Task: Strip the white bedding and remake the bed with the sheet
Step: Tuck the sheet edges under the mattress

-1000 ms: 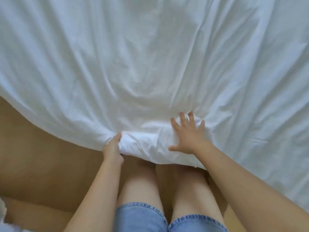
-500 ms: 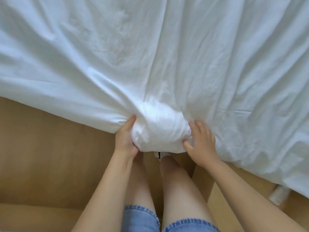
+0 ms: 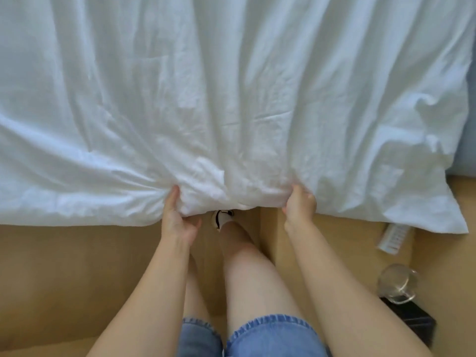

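Note:
A wrinkled white sheet (image 3: 231, 99) covers the whole upper part of the view and hangs over the bed's near edge. Its fabric is bunched into a thick fold at the lower middle. My left hand (image 3: 176, 217) grips the left side of that bunch, thumb on top and fingers curled underneath. My right hand (image 3: 298, 204) grips the right side of the bunch, fingers curled into the cloth. A loose corner of the sheet (image 3: 448, 222) hangs down at the right. A strip of blue-grey surface (image 3: 466, 140) shows beside the sheet at the far right.
Tan wooden floor (image 3: 64, 279) lies below the sheet. My legs in denim shorts stand close to the bed, one white-socked foot (image 3: 221, 220) under the sheet edge. At the right are a clear ridged object (image 3: 392, 238), a glass cup (image 3: 398, 283) and a black box (image 3: 412, 318).
Both hands have spread further apart along the sheet's edge, and the right hand went from flat on the cloth to gripping it. The view has shifted, showing the sheet's right corner and floor items.

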Demonstrator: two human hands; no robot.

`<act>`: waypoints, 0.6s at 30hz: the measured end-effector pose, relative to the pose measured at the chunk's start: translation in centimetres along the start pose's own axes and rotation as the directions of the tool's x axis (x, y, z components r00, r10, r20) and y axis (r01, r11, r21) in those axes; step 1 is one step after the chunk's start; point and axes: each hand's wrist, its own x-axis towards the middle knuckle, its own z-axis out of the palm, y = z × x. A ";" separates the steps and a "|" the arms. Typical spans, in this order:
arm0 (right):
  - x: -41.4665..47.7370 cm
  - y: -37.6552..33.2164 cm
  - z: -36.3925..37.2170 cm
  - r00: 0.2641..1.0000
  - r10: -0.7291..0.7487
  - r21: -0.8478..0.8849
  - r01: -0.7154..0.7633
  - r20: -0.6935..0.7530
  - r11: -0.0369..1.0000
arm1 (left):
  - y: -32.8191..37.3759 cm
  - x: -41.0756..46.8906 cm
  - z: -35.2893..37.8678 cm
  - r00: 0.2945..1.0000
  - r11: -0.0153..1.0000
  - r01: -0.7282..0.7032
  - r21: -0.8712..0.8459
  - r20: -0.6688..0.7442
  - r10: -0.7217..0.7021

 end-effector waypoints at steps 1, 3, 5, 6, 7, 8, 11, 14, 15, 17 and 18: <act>0.7 -0.1 -0.8 0.998 0.069 0.089 -0.068 -0.006 0.994 | -0.4 0.1 0.6 0.999 1.000 0.003 -0.012 0.038 -0.002; 1.8 -0.1 -2.3 0.967 0.243 0.224 -0.255 0.080 0.941 | -0.3 -0.6 0.7 0.994 0.997 -0.002 -0.075 0.107 0.010; 2.2 0.1 -3.0 0.894 0.360 0.295 -0.431 0.266 0.853 | 0.0 -2.2 -0.3 0.991 0.998 -0.007 -0.061 0.135 0.015; 2.2 0.3 -3.2 0.865 0.354 0.332 -0.470 0.355 0.818 | -0.1 -3.1 -0.7 0.991 0.999 -0.004 -0.033 0.135 0.008; 2.1 0.6 -3.4 0.849 0.311 0.380 -0.480 0.427 0.791 | -0.2 -3.8 -0.7 0.990 1.000 0.001 -0.004 0.140 0.000; 2.1 1.0 -3.6 0.837 0.245 0.443 -0.480 0.488 0.757 | -0.3 -4.4 -0.5 0.990 1.000 0.002 0.021 0.144 -0.005; 2.4 1.3 -4.5 0.794 0.012 0.629 -0.491 0.608 0.604 | 0.0 -6.0 0.3 0.976 0.999 0.048 -0.003 0.211 -0.046; 3.3 0.1 -5.5 0.775 -0.173 0.736 -0.469 0.608 0.488 | 0.6 -6.8 -0.1 0.906 0.998 0.047 -0.048 0.422 -0.022; 3.4 -0.3 -5.7 0.776 -0.218 0.767 -0.459 0.592 0.448 | 0.8 -7.0 -0.1 0.875 0.999 0.008 -0.046 0.484 0.015; 3.4 -1.0 -5.8 0.788 -0.270 0.811 -0.437 0.553 0.389 | 0.7 -7.2 0.5 0.834 0.996 -0.064 -0.068 0.544 0.091; 3.4 -1.4 -5.9 0.798 -0.278 0.825 -0.422 0.535 0.377 | 0.5 -7.3 1.2 0.833 0.994 -0.070 -0.088 0.542 0.107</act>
